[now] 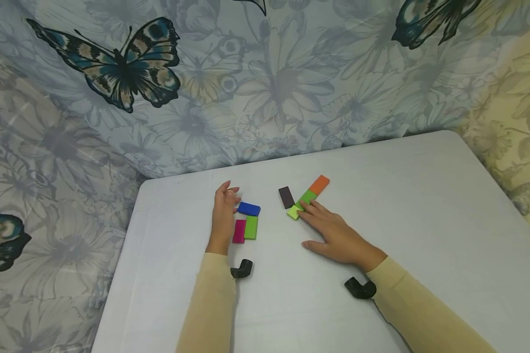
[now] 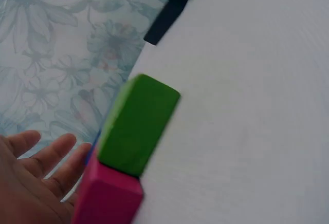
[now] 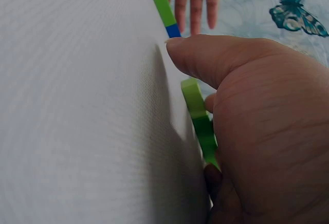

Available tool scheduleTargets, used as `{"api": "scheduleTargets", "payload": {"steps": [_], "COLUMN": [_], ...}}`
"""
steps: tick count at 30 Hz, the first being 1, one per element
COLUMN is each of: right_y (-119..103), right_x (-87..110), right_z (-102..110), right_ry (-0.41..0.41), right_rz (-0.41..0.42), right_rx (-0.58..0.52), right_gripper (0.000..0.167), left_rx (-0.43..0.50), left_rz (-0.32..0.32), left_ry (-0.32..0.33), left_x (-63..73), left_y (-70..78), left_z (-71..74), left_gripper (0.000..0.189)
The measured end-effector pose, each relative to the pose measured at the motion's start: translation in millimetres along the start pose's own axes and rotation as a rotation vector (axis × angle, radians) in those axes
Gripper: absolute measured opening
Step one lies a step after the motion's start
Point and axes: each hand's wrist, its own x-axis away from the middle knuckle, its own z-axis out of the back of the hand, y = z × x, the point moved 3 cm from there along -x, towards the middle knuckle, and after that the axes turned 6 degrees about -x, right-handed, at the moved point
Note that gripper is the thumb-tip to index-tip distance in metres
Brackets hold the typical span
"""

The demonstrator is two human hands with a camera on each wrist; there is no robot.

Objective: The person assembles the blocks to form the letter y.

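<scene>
In the head view the left hand [image 1: 223, 215] and the right hand [image 1: 337, 240] are well apart, one left of centre and one right of it, the fingers of both unclenched; the left fingers are loose beside a blue block [image 1: 249, 209], though whether they touch it I cannot tell; just below that block, near the middle of the frame, a green block [image 1: 251, 228] and a magenta block [image 1: 239, 231] lie side by side, touching; the right hand points to the upper left with its thumb held away, its outstretched fingers at a slanting row: lime block [image 1: 293, 212] at lower left, second green block [image 1: 308, 196] between, orange block [image 1: 322, 185] at upper right; a dark brown block [image 1: 286, 197] lies just left of this row; all are on a white counter [image 1: 402, 196], with a flowered wall covering [image 1: 287, 88] behind and a butterfly [image 1: 122, 63] printed at upper left
</scene>
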Motion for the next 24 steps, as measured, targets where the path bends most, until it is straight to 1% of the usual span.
{"api": "scheduleTargets", "payload": {"steps": [2, 4, 7, 9, 13, 15, 17, 19, 24], "right_y": [0, 0, 0, 1, 1, 1, 1, 1, 1], "right_x": [-0.1, 0.0, -0.2, -0.2, -0.5, -0.6, -0.6, -0.5, -0.4], "right_z": [0, -1, -1, -1, -1, -1, -1, -1, -1], "right_ry": [-0.001, 0.001, 0.003, 0.004, 0.002, 0.0, -0.002, -0.003, 0.001], "right_rz": [-0.001, 0.001, 0.005, 0.005, 0.005, 0.005, 0.006, 0.008, 0.012], "right_rx": [0.001, 0.002, 0.002, 0.005, 0.008, 0.009, 0.009, 0.007, 0.005], "right_gripper": [0.082, 0.082, 0.081, 0.081, 0.082, 0.082, 0.082, 0.082, 0.081], "left_rx": [-0.083, -0.156, -0.22, -0.253, -0.366, -0.429, -0.464, -0.477, -0.444], "left_rz": [0.005, 0.003, -0.005, -0.012, -0.024, -0.03, -0.039, -0.055, -0.091], "left_ry": [-0.026, -0.05, -0.071, -0.077, -0.089, -0.092, -0.087, -0.074, -0.054], "left_x": [0.5, 0.6, 1.1, 1.5, 2.2, 2.3, 2.5, 2.7, 2.8], "left_y": [-4.8, -9.7, -14.2, -16.3, -17.5, -17.4, -16.2, -15.3, -14.2], "left_z": [-3.0, -5.4, -8.0, -8.6, -9.4, -10.1, -10.7, -10.8, -10.1], "left_gripper": [0.071, 0.085, 0.102, 0.106, 0.107, 0.104, 0.1, 0.095, 0.087]}}
